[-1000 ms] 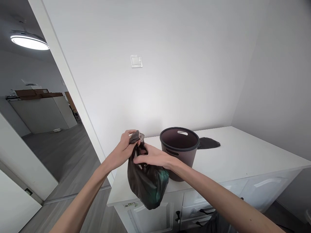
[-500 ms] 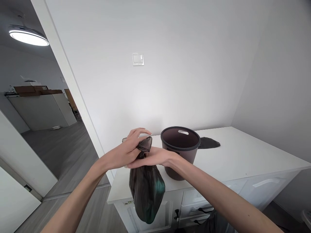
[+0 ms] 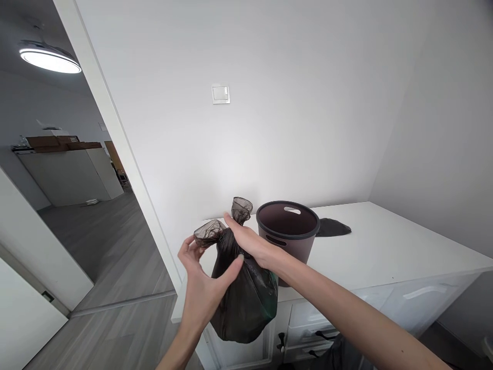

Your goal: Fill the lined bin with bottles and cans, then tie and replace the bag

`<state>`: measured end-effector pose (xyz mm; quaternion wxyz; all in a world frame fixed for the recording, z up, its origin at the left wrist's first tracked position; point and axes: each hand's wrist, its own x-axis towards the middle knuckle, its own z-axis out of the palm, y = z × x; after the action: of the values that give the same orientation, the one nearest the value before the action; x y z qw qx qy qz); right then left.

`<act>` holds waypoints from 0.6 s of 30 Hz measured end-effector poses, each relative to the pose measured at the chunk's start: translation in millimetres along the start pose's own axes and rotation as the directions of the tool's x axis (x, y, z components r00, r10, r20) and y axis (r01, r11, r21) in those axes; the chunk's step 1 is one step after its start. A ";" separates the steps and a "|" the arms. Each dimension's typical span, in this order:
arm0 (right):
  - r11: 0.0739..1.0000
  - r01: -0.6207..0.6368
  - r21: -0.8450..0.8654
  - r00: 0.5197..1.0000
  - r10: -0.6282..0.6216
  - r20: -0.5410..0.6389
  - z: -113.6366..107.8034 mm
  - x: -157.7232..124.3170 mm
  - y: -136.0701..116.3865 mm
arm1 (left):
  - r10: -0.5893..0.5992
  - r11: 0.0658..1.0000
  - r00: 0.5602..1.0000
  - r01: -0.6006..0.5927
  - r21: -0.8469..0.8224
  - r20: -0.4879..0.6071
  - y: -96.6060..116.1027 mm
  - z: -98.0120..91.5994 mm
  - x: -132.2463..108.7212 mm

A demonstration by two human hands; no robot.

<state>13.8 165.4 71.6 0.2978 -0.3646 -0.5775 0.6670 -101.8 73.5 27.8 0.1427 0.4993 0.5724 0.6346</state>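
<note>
A dark, see-through trash bag (image 3: 242,303), filled out at the bottom with something greenish inside, hangs at the front edge of the white cabinet. Its neck is knotted, and two loose ears of plastic stick out, one left and one upward. My right hand (image 3: 252,244) is closed around the neck from the right side. My left hand (image 3: 204,282) has its fingers curled at the left ear, while its thumb lies against the front of the bag. Just to the right stands a purple-brown trash can (image 3: 296,246) with a black rim and handle slots, its mouth facing up.
On the white cabinet top (image 3: 358,257), a flat dark plastic bag (image 3: 333,227) lies behind the can to the right. Black handles (image 3: 325,335) stick out from the drawers below. A doorway with grey floor (image 3: 123,262) is at the left, and a wall carries a light switch (image 3: 221,94).
My hands, crossed over the knot before, have come apart. My left hand has dropped to the bag's left side. The bag has risen and turned, and its two ears now stand free.
</note>
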 end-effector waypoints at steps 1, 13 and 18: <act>1.000 0.011 -0.006 1.000 -0.011 -0.015 -0.8 -1.5 -1.2 | -0.066 0.998 0.995 0.067 -0.010 0.071 0.2 2.1 -0.8; 0.991 0.036 -0.130 0.998 -0.030 0.051 -41.8 -37.5 -14.9 | -0.152 0.986 0.905 0.166 0.000 0.397 -13.4 14.5 15.4; 0.982 0.129 -0.135 0.975 -0.101 0.198 -58.8 -42.6 -8.7 | -0.199 0.927 0.833 0.331 -0.178 0.516 -16.4 20.2 18.8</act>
<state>86.1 164.4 82.2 0.2518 -0.2857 -0.6710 0.6362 -100.8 104.4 19.3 0.4340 0.5350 0.4934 0.5310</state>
